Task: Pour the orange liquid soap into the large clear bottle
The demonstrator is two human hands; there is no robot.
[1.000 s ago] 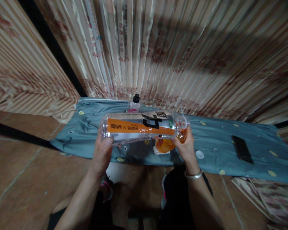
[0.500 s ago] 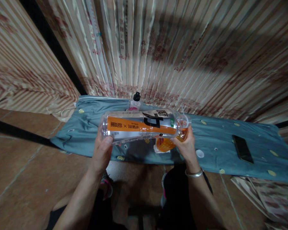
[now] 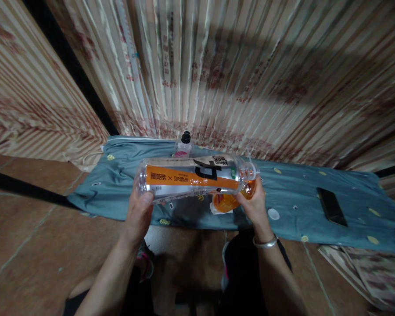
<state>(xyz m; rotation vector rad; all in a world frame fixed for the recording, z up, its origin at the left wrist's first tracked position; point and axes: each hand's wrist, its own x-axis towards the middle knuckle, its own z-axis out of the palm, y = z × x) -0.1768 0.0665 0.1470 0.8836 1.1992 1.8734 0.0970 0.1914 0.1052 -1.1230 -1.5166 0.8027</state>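
- Bottle (image 3: 191, 179), big and see-through, is held up on its side above the bench. It has an orange and silver label with black writing. Its bottom end points left and its neck points right.
- Left hand (image 3: 140, 215) holds the bottom end. Its thumb presses on the front, and the other fingers are mostly hidden behind.
- Right hand (image 3: 255, 204) pinches the bottle near the neck, with the thumb low down. I can't see all of its fingers. A shiny bracelet (image 3: 265, 242) goes round that wrist.
- Two shoes (image 3: 147, 265) with pink bits show below, on the brown floor (image 3: 29, 232).
- Orange see-through thing (image 3: 225, 203) is under the bottle, near the right hand. I can't tell its whole shape. White paper (image 3: 222, 211) peeks out below it.
- White round thing (image 3: 273, 213) lies just right of that hand, and a black phone (image 3: 332, 206) lies farther right.
- Blue-green cloth (image 3: 296, 188) with yellow pictures covers the bench.
- Small bottle (image 3: 183, 149) with a black top stands behind the big one.
- Stripy curtain (image 3: 217, 66) with red flowers hangs at the back.
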